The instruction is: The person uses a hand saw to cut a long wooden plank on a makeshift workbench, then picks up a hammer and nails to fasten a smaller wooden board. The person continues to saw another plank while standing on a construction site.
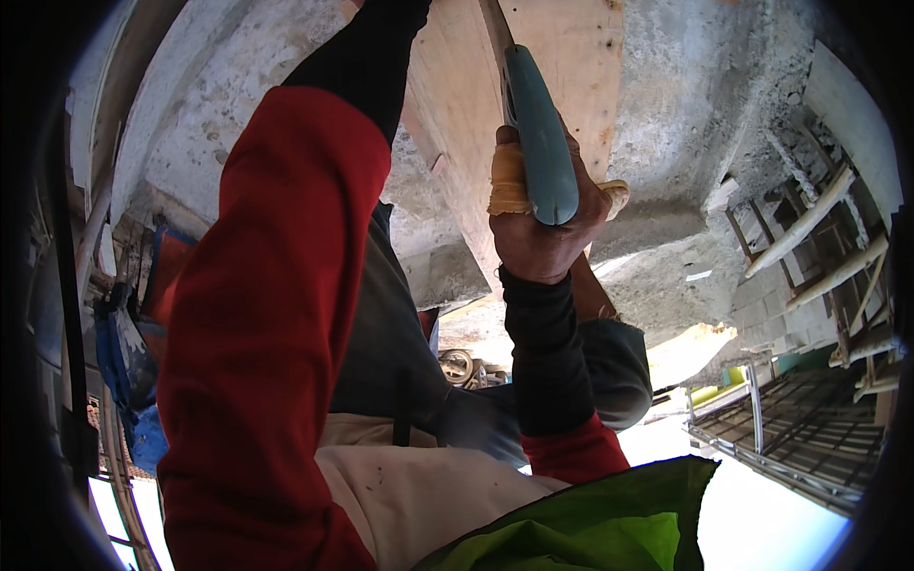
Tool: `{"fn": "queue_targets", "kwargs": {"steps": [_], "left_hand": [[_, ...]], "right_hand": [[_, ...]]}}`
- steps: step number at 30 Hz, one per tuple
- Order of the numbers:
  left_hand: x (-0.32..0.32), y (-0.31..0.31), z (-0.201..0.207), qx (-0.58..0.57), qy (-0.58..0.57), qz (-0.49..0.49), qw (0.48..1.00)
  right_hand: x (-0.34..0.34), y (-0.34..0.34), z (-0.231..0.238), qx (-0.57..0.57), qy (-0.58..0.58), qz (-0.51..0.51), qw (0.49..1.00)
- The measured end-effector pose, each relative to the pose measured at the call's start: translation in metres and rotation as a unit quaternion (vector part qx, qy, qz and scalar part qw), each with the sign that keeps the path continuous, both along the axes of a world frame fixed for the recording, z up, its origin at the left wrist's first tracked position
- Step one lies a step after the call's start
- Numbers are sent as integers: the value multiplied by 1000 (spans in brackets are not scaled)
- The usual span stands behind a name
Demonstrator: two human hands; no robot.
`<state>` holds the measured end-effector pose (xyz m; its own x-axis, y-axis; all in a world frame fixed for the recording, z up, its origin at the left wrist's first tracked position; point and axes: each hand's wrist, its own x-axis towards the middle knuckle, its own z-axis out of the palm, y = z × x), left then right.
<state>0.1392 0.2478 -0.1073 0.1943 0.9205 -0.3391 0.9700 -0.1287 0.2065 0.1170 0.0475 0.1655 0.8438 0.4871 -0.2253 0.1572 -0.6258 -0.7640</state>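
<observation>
My right hand is closed around the blue-grey handle of a handsaw. Its metal blade runs up past the top edge of the picture, over a pale wooden board. Tan wrapping covers part of a finger on this hand, and another tan bit shows on its outer side. My left arm, in a red sleeve with a black cuff, stretches forward beyond the top edge, so the left hand is cut off from sight.
Rough grey concrete flanks the board on both sides. A bent knee in dark trousers is beside my right forearm. Wooden poles and a metal grating stand at the right. Blue cloth or plastic hangs at the left.
</observation>
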Motion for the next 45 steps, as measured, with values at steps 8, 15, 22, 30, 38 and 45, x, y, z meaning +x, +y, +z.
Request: {"fn": "queue_targets", "kwargs": {"steps": [8,15,22,30,38,45], "left_hand": [[1,0,2,-8,19,-2,1000],[3,1,8,-31,14,5,999],[3,0,14,-26,3,7,1000],[4,1,8,-41,6,4,999],[4,3,7,-29,1,1,1000],[1,-1,2,-4,9,-8,1000]], "right_hand": [[-12,-11,3,-18,-35,22,999],[-23,-27,22,-50,-41,40,997],[-13,-1,6,-11,-13,35,999],[-16,-10,41,-37,16,46,998],[2,12,1,-47,69,5,997],[-3,-11,61,-64,25,30,997]]}}
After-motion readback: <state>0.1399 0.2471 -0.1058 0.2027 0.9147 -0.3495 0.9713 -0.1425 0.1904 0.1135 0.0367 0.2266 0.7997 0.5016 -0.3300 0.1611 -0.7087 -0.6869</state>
